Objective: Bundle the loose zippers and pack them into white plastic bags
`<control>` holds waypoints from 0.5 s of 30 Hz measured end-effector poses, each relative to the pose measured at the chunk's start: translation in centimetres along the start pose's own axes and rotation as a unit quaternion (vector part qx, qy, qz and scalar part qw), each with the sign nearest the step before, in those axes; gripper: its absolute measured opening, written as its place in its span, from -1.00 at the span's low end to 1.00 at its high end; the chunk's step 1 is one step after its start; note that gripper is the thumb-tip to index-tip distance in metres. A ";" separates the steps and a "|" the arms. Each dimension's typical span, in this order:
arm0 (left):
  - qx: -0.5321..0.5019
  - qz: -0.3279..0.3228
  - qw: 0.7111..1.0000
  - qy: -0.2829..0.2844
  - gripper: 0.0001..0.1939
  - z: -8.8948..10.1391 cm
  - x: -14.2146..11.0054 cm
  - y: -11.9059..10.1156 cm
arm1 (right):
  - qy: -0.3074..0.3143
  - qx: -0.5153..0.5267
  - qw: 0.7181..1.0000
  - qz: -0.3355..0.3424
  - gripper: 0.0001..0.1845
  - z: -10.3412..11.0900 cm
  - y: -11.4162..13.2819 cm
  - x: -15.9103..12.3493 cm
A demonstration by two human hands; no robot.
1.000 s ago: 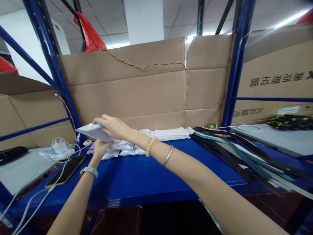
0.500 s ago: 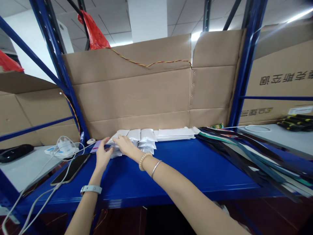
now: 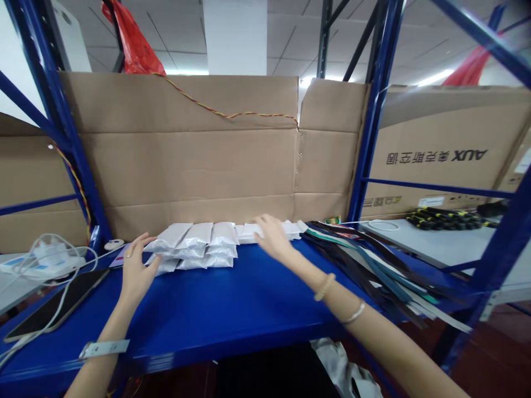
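Note:
White plastic packets [image 3: 194, 237] lie in three stacks side by side at the back of the blue shelf. At the left stack's end is my left hand [image 3: 136, 271], with thumb and fingers spread around its edge. My right hand [image 3: 271, 237] is over a low pile of flat white pieces [image 3: 292, 228] to the right of the packets. Its fingers are stretched out and slightly blurred, and no object shows in them. It covers part of that pile.
Long dark, white and green strips [image 3: 373, 260] spread over the right side of the blue shelf [image 3: 224, 309]. On the left lie a phone [image 3: 58, 304] and white cables [image 3: 50, 260]. A cardboard panel [image 3: 194, 166] stands behind, between blue posts.
My right hand has left the packets and moved right to the flat white pile. My left hand stays by the left stack. The view has turned to the right.

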State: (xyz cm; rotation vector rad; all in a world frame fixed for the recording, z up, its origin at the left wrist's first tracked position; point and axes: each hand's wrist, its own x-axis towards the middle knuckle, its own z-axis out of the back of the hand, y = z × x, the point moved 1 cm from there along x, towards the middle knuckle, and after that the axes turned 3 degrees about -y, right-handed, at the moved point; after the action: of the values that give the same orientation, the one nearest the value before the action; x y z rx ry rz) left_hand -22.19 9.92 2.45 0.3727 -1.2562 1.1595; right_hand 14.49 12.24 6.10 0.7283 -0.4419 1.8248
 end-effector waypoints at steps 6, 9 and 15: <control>-0.039 0.079 0.994 0.062 -0.67 0.8 -1.9 -4.9 | 0.062 -0.114 0.960 -0.249 -0.51 2.4 -17.1 -5.2; -0.069 0.127 0.977 0.154 -0.66 0.7 -3.3 -6.9 | 0.121 -0.127 0.932 -0.316 -0.41 2.9 -22.3 -6.9; -0.140 0.181 0.959 0.166 -0.65 -0.6 -5.5 -10.3 | 0.163 -0.091 0.924 -0.334 -0.58 2.5 -26.2 -7.3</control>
State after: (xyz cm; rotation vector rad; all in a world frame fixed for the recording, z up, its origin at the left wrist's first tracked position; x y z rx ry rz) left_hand -12.59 3.40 1.07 -0.2672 -1.1928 1.2654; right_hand 41.28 15.02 1.99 0.3652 -0.1118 1.2018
